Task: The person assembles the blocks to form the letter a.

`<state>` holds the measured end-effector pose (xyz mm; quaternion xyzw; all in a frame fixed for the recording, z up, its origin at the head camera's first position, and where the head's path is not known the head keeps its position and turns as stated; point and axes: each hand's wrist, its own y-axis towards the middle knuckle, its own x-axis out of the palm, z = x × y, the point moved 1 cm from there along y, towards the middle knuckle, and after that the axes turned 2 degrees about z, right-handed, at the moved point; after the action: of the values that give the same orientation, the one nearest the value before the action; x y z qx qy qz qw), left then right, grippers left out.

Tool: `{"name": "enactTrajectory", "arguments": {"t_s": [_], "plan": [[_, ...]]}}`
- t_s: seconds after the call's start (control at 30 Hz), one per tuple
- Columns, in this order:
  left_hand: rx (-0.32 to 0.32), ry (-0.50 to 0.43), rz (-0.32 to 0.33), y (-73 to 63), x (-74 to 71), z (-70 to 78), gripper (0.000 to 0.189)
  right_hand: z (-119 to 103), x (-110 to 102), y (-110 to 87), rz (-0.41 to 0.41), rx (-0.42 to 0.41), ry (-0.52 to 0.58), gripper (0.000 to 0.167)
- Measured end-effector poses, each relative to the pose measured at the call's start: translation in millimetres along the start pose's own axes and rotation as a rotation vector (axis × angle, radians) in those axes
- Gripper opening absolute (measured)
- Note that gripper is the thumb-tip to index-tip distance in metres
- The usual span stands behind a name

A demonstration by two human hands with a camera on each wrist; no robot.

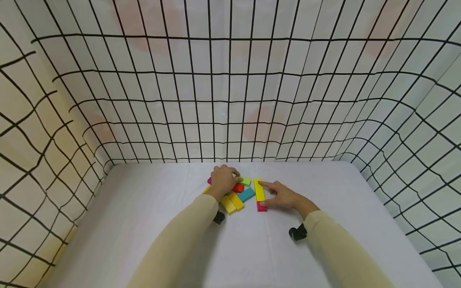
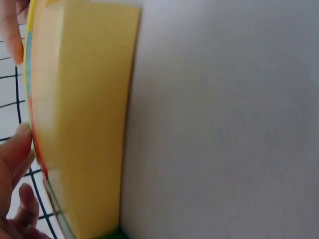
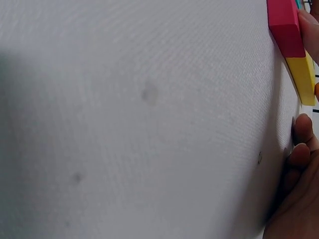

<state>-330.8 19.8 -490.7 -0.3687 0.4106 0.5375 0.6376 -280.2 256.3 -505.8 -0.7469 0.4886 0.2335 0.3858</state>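
My left hand [image 1: 223, 180] is over the far left part of a group of coloured wooden-looking blocks, fingers bent; its thumb tip is near a red block [image 1: 238, 188]. Whether it holds a block is hidden. A lime green block [image 1: 246, 181] is just beyond its fingertips. With its index finger by the far end of a long yellow block [image 1: 259, 190], my right hand [image 1: 284, 197] has its thumb at a pink block [image 1: 261, 207]. That pink block [image 3: 286, 30] touches the yellow block's near end. Left of them lies a blue block [image 1: 246, 195].
Two yellow blocks [image 1: 232, 203] lie side by side near the left wrist, and a magenta block [image 1: 209, 181] shows behind the left hand. All lie on a white-covered table [image 1: 252, 256]. Black grid netting [image 1: 230, 100] rises around the back and sides.
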Motion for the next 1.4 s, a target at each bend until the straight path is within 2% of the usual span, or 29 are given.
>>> {"name": "enactTrajectory", "arguments": {"t_s": [0.23, 0.33, 0.47, 0.57, 0.7, 0.83, 0.97, 1.23, 1.4], "plan": [[-0.062, 0.025, 0.141, -5.4, 5.1, 7.6, 0.036, 0, 2, -0.2, -0.004, 0.005, 0.011, 0.088], [-0.075, 0.081, 0.161, -6.2, 7.3, 10.1, 0.039, 0, 1, 0.0, -0.002, -0.004, 0.013, 0.090], [-0.082, 0.112, 0.150, -5.4, 10.2, 9.9, 0.041, 2, 3, 1.7, 0.001, -0.016, 0.008, 0.090], [-0.068, 0.049, 0.126, -4.5, 13.0, 5.1, 0.043, 3, 5, 2.3, 0.001, -0.008, 0.011, 0.088], [-0.016, -0.042, 0.094, -2.5, 12.5, -3.7, 0.044, 2, 5, 0.6, 0.004, 0.011, 0.023, 0.086], [0.013, -0.038, 0.061, 0.1, 7.9, -9.0, 0.043, 2, 4, -0.3, 0.010, 0.011, 0.014, 0.087], [-0.001, -0.047, 0.029, 2.1, 7.2, -8.7, 0.043, 3, 2, -0.5, 0.005, 0.015, 0.006, 0.087], [-0.029, -0.041, 0.046, 10.2, 15.4, -2.8, 0.039, 3, 2, -0.3, 0.000, 0.016, -0.009, 0.088], [-0.042, -0.060, 0.030, 12.6, 15.3, -0.7, 0.039, 4, 1, 0.8, -0.002, 0.018, -0.004, 0.089]]}}
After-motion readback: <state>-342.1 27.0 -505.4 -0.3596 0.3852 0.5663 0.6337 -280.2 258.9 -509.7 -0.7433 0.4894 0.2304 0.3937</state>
